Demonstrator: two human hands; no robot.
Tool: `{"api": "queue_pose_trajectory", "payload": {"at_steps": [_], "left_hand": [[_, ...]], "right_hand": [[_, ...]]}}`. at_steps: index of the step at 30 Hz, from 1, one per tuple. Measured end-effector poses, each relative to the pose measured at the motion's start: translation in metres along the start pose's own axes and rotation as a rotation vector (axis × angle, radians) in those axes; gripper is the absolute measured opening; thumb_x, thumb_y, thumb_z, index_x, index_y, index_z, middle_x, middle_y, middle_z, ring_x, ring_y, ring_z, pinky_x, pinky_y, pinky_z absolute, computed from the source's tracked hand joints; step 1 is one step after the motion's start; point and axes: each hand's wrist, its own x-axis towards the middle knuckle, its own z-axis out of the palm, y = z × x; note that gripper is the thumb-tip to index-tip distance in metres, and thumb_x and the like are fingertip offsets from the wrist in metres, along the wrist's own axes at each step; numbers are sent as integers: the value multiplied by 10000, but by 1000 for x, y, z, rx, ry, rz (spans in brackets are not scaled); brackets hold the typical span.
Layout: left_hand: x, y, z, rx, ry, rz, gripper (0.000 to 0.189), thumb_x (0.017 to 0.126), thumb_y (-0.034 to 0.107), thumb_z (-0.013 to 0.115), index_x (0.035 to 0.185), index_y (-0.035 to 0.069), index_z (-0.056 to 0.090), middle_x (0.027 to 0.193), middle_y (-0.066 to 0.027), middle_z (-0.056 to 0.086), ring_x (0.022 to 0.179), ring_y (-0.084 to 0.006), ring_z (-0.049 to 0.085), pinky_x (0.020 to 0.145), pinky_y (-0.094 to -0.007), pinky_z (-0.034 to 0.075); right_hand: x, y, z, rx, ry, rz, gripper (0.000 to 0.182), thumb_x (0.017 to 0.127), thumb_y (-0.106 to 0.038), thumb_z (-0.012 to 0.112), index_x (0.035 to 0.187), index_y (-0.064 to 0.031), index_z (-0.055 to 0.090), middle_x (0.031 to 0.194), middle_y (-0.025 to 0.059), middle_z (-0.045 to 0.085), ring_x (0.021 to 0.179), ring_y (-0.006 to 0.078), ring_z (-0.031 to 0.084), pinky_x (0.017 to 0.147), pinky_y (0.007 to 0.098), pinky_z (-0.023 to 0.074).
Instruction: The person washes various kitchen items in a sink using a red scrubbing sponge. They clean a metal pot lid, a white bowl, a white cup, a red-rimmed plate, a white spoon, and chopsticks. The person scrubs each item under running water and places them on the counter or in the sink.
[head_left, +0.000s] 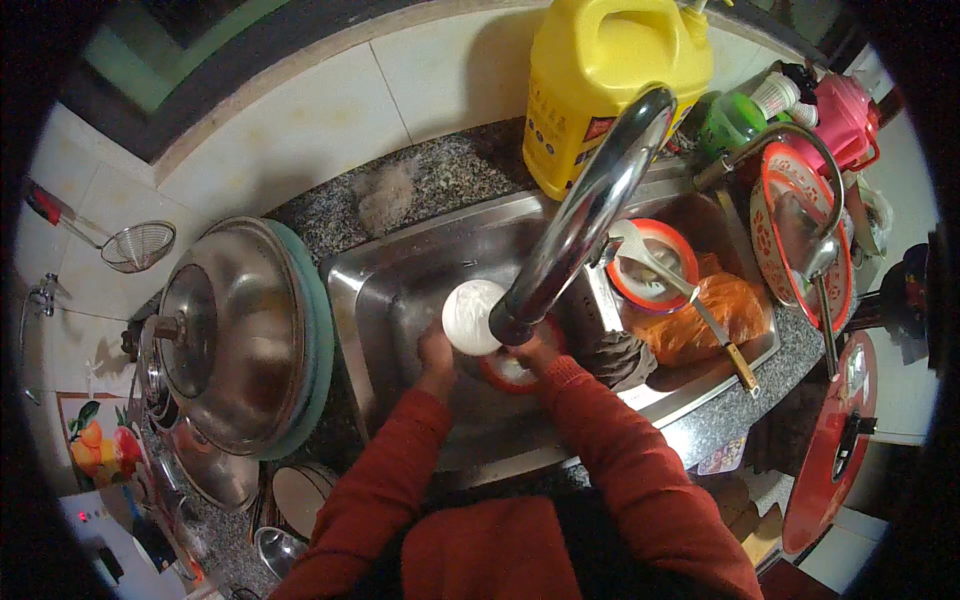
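Both my hands hold a white bowl over the left basin of the stainless steel sink. My left hand grips its left side. At its right side is my right hand, partly hidden by the mouth of the chrome faucet. Below the bowl lies a red-rimmed enamel dish, mostly covered by the bowl and my right hand. In the right basin sit another red-rimmed enamel bowl, a slotted turner with a wooden handle, a dark cloth and an orange plastic bag.
A yellow jug stands behind the sink. To the left is a large steel-lidded pan. On the right are a patterned enamel basin with a ladle, and a red lid. A wire strainer hangs on the left wall.
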Motion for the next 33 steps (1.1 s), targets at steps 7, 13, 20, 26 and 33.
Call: {"api": "queue_pose_trajectory", "payload": {"at_steps": [7,13,20,26,33], "left_hand": [[-1,-49,8,897,-62,469,413,765,235,617,1087,3,503,1065,-198,566,957,-294,558,814,-375,430],[11,-128,-2,1084,-169,252,432,746,230,635,1075,-8,489,1046,-169,577,920,-277,561,797,-388,440],[1,-66,-23,146,-495,-47,382,763,228,607,1053,0,512,1016,-108,587,843,-234,571,710,-381,463],[-69,44,-26,-286,-447,-127,298,803,111,505,1084,15,524,962,-80,597,721,-162,598,592,-324,485],[-90,98,-26,819,33,974,421,797,23,420,1217,11,396,997,-225,575,864,-334,596,745,-448,460]], "right_hand": [[44,-30,-26,-756,389,-105,299,794,-20,461,1083,15,395,997,226,451,781,373,582,637,418,504],[58,-7,-10,-827,393,-32,357,797,-33,452,1142,28,380,1004,214,443,700,339,597,548,384,515],[52,85,46,-233,-120,154,286,785,-82,517,1061,-11,504,1031,205,545,831,338,598,605,385,518],[-10,-36,26,573,-301,406,267,790,-140,563,998,26,563,880,108,624,746,215,611,525,300,480],[-36,-69,1,-244,-54,-124,260,840,-247,521,857,-5,614,659,93,607,515,166,562,488,312,442]]}}
